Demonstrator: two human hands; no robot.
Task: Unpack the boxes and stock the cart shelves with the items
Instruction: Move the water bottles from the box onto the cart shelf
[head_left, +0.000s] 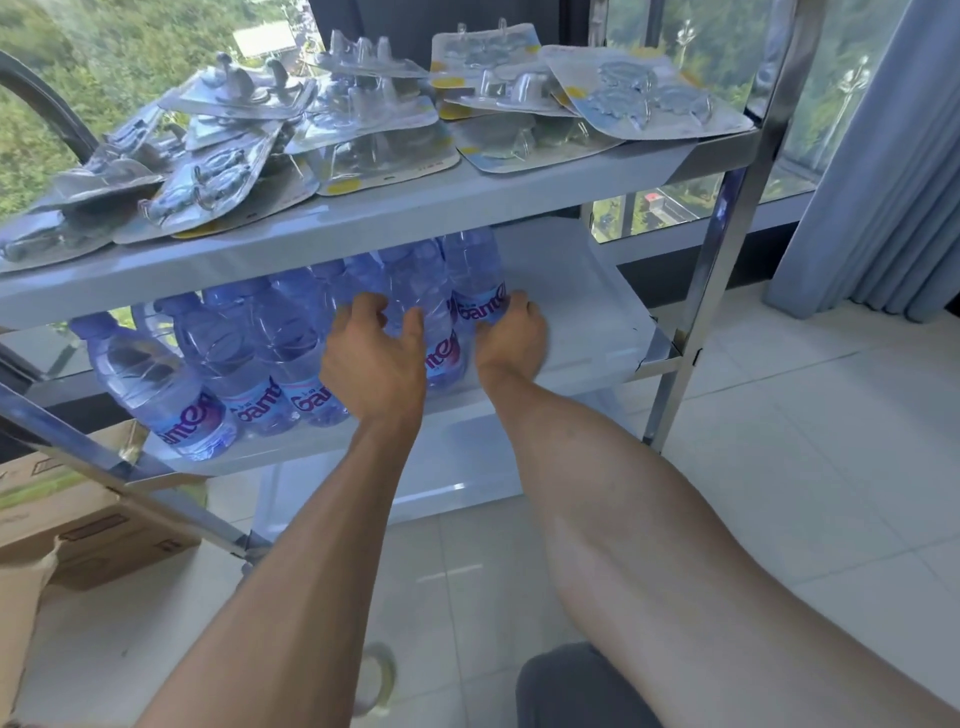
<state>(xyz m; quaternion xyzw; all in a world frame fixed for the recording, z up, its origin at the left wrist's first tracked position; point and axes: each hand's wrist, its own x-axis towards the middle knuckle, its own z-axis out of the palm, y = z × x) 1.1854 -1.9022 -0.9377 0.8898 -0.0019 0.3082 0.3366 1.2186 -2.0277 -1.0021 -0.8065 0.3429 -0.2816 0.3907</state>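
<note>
I am at the stocking step, working the middle shelf of the cart. My left hand reaches in with fingers spread and loosely bent around the front of a bottle without gripping it that I can see. My right hand has its fingers curled round the bottle at the right end of the row, near the label. The bottles stand packed together from the shelf's left edge to about its middle; the right half of the shelf is bare. The top shelf already carries a heap of hook packs. A box sits on the floor by the cart's left leg.

I judge these two bottles are being set into place. Next I need to square them against the row, let go, then draw both hands back and reach into the box for more, filling toward the right edge.
</note>
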